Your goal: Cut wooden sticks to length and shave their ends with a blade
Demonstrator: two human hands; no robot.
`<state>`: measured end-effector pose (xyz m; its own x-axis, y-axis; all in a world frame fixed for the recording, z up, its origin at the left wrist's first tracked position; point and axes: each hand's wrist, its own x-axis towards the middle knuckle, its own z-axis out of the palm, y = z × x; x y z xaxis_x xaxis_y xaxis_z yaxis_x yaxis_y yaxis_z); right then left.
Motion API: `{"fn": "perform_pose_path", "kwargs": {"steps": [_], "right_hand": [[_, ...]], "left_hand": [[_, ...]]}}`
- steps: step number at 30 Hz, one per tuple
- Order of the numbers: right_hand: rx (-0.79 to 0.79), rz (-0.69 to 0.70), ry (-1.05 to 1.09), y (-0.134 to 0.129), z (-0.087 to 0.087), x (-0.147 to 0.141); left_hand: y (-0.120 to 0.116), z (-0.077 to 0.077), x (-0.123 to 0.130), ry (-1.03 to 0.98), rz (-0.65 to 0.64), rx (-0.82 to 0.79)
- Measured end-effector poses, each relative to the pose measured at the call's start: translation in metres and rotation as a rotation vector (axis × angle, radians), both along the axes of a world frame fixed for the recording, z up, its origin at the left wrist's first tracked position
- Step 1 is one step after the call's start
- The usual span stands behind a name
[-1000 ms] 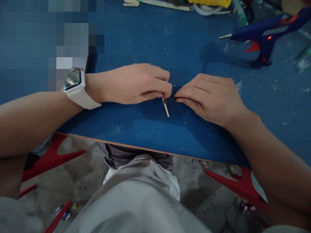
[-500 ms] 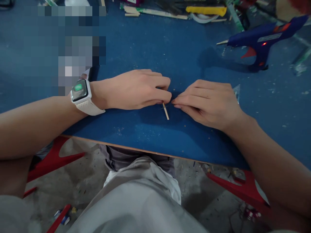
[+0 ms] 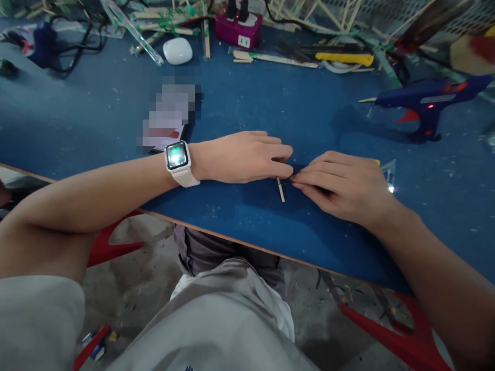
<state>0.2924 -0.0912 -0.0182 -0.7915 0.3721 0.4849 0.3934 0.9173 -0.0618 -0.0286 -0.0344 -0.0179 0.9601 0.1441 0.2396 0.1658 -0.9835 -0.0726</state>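
Observation:
My left hand (image 3: 255, 159), wearing a white watch (image 3: 177, 156) at the wrist, is closed with its fingertips on a short, thin wooden stick (image 3: 281, 191). The stick's lower end pokes out below the fingers; the upper part is hidden. From the right, my right hand (image 3: 336, 180) almost meets it, thumb and fingers pinched together. A fine dark strand (image 3: 286, 183), thread or wire, seems to run from the stick to this pinch. Both hands rest low over the blue table (image 3: 232, 206), close to its front edge.
Right of my hands stands a blue glue gun (image 3: 429, 105) with a lit red light. A phone (image 3: 170, 116) lies behind my left wrist, a white earbud case (image 3: 178, 51) beyond it. At the back are a purple power socket (image 3: 238, 28), a yellow-handled cutter (image 3: 344, 58) and wooden sticks.
The camera view has shifted, showing more of the table's back, and both hands appear lower and further right. Their grip and closeness to each other look much the same.

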Motion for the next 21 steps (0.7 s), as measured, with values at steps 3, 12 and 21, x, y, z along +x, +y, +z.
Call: {"fn": "perform_pose_path", "kwargs": {"steps": [3, 12, 21], "right_hand": [[-0.015, -0.004, -0.004, -0.0001, -0.0001, 0.0002], [-0.063, -0.034, -0.033, 0.0007, -0.0007, 0.0013], [-0.016, -0.020, -0.024, 0.0000, 0.0033, -0.0021]], "left_hand": [[-0.0021, 0.0003, 0.0013, -0.023, -0.015, 0.062], [-0.0053, 0.0005, 0.0049, 0.000, -0.026, 0.231], [-0.0069, 0.0009, 0.0028, -0.059, -0.052, 0.297]]}}
